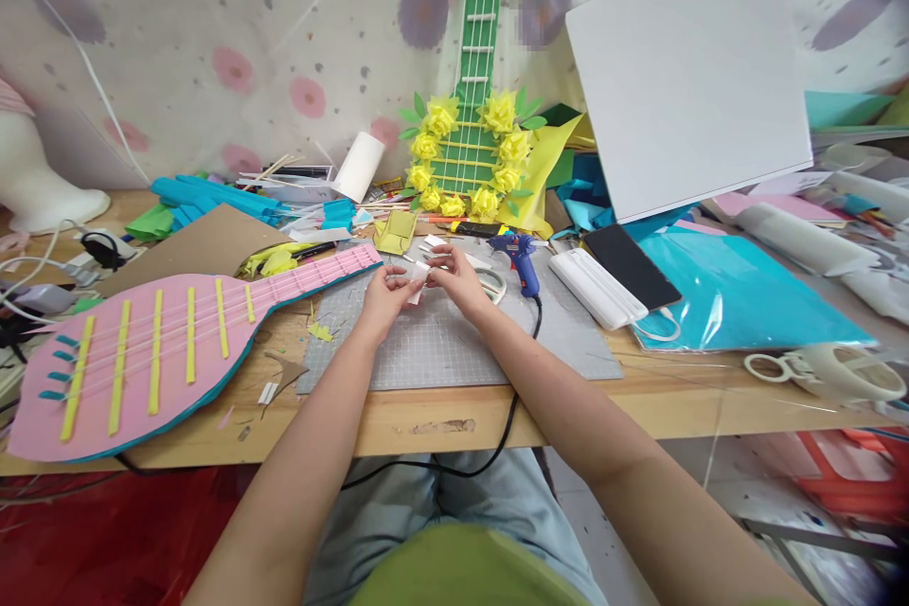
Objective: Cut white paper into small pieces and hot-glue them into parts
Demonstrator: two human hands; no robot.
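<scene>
Over the grey cutting mat (pixel 454 355), a small white piece (pixel 420 272) is pinched between my two hands. My left hand (pixel 387 298) has its fingers closed on the piece's left side. From the right, the fingers of my right hand (pixel 454 276) close on the same piece. Scissors with pale handles (pixel 495 285) lie partly behind my right hand. A blue glue gun (pixel 522 260) rests to the right, its black cord running off the table's front edge. The pink guitar-shaped cutout (pixel 170 341) with yellow strips lies at the left.
A green guitar shape with yellow flowers (pixel 472 137) stands at the back. To the right are a white power strip (pixel 597 289), a black phone (pixel 632 265), a blue plastic-wrapped pack (pixel 739 294), a leaning white board (pixel 688 76) and a tape roll (pixel 852 371).
</scene>
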